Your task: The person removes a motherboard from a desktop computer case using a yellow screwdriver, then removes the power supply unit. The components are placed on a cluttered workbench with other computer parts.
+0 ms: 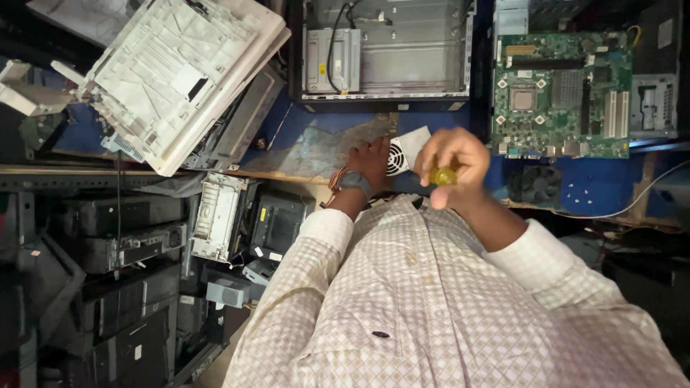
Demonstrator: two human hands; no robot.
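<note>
Screwdriver (443,175): only yellow handle shows, shaft hidden behind right hand (447,159). Fan unit (402,152) half covered by left hand (370,159). Open computer case (384,49) cut by top edge. Motherboard (560,93) chips too small to tell. Surface (309,144) partly hidden under clutter.

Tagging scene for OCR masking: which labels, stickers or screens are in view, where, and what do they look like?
Yellow sticker: small rectangle on the grey drive inside the open computer case, top centre.
Yellow label: small upright strip on the dark device, left of the left hand.
White sticker: pale rectangle on the dark unit, top right.
No lit screen shows.
The right hand holds a yellow-handled tool.
</note>
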